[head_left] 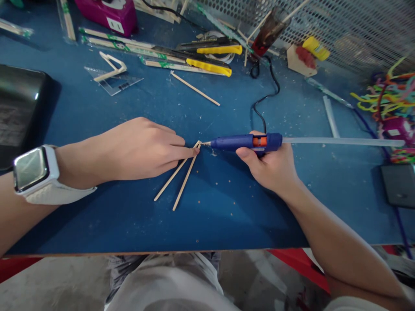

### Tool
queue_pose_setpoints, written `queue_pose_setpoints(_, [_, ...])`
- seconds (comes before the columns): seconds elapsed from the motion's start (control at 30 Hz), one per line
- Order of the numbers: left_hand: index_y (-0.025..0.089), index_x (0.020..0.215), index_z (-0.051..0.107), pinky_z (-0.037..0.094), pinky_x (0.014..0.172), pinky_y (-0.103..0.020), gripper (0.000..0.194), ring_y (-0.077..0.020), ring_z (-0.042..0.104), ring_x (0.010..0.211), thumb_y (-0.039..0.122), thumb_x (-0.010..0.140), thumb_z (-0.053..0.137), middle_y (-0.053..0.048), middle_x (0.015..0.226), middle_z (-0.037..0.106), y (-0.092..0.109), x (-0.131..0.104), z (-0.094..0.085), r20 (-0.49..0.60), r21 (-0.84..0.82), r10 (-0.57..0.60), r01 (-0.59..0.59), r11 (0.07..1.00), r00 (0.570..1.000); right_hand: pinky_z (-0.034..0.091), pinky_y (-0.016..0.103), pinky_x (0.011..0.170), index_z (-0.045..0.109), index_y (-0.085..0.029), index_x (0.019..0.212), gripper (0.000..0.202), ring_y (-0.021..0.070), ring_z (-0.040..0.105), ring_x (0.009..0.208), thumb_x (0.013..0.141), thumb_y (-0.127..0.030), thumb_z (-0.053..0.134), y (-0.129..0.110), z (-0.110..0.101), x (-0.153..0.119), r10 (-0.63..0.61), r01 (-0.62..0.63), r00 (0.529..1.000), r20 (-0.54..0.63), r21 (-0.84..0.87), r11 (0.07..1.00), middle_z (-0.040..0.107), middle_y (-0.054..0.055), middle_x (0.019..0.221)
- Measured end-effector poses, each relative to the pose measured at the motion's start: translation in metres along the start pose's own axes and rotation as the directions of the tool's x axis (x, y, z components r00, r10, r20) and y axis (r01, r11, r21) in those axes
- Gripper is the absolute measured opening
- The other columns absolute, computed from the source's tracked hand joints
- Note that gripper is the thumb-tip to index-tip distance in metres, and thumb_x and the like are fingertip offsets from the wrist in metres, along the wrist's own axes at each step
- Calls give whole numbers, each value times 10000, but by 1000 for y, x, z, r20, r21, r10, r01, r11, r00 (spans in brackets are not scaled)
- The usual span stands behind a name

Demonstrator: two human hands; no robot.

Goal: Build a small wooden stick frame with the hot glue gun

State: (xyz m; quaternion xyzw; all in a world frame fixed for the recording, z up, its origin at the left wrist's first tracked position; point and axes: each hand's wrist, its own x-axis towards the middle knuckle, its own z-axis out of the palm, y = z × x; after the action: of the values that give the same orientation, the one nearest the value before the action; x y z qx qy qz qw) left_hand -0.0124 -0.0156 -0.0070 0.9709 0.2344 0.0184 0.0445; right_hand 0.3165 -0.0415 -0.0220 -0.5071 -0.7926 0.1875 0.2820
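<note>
Two thin wooden sticks [184,183] lie on the blue table in a narrow V, their upper ends meeting. At that meeting point rests the index fingertip of my left hand [151,149], the other fingers curled and the thumb hidden. My right hand [270,166] is closed round a blue hot glue gun [235,141]. Its metal nozzle reaches the joined ends of the sticks, beside my left fingertip. A long translucent glue stick [343,141] juts out of the gun's rear.
Two yellow-handled utility knives [209,65] lie near packs of sticks at the back. A single stick [196,88], a set square [113,86] and the gun's black cord [275,86] are beyond my hands. A black case [19,108] sits left, colourful pipe cleaners [389,99] right.
</note>
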Motion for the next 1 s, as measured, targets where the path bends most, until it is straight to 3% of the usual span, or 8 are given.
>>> queue_pose_setpoints(0.33, [285, 1518, 743, 501, 677, -362, 458, -236, 781, 860, 223, 1178, 443, -56, 985, 843, 0, 0, 1, -10, 15, 16, -16, 1000, 1000, 317, 389, 555, 495, -276, 756, 670, 161, 381, 522, 1007, -863, 697, -3, -1, 1, 1, -2, 1000, 30, 55, 998, 421, -45, 575])
queue_pose_setpoints(0.63, [290, 1543, 724, 508, 684, -353, 447, -226, 798, 891, 239, 1181, 467, -47, 1045, 856, -1, -1, 3, -9, 19, 11, -11, 1000, 1000, 374, 359, 548, 630, -262, 777, 680, 156, 489, 512, 998, -904, 667, -3, -5, -3, 62, -63, 996, 68, 15, 998, 543, -40, 573])
queue_pose_setpoints(1.0, [269, 1538, 744, 481, 696, -360, 445, -233, 765, 852, 224, 1187, 474, -54, 990, 833, 0, -2, 2, -50, 13, 37, -37, 999, 998, 328, 376, 557, 546, -265, 775, 642, 150, 414, 515, 1012, -836, 721, -10, -3, -4, -6, 6, 1000, 0, -21, 1000, 472, -52, 572])
